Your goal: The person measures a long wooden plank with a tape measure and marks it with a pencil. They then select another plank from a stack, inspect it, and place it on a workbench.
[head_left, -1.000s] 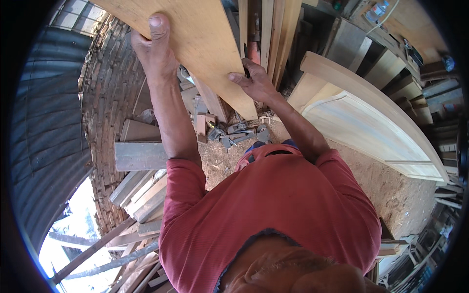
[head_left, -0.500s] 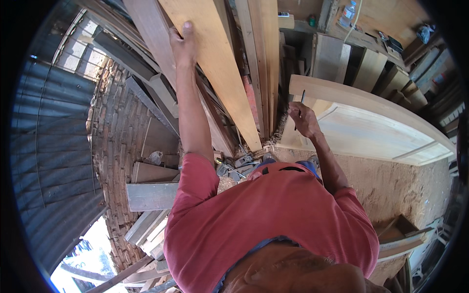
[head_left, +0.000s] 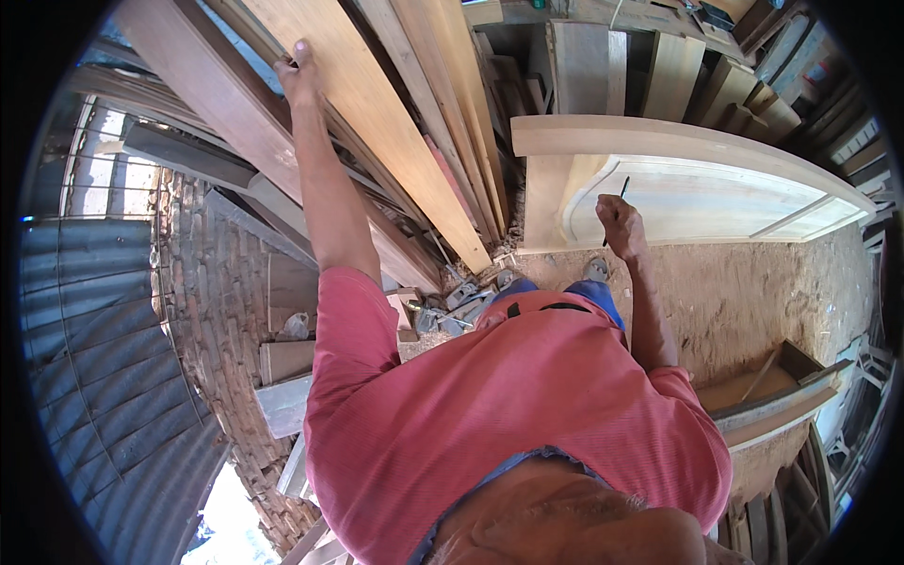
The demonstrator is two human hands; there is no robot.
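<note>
**Yellow-brown plank [head_left: 386, 141]: one hand is steadying it**

You are gripping the plank's left edge high up with your left hand [head_left: 303, 83]; the thumb is lying over its face and the fingers are curling in at the edge, their tips hidden. The plank is slanting down toward your feet, its lower end sitting near a clutter of metal tools [head_left: 463, 294]; whether it is bearing on the floor, I cannot tell. Your right hand [head_left: 621, 228] is hanging well apart, its fingers closing together on a slim dark pencil-like stick [head_left: 625, 185], with the arched wooden panel [head_left: 687, 188] standing behind. Upright boards [head_left: 443, 104] are standing just right of the plank, and a pinkish-grey board [head_left: 217, 85] is slanting to its left.

With only one edge being held, you are probably risking a twist or topple into those boards. Loose shavings [head_left: 507, 254] could set the plank's foot skidding.
</note>
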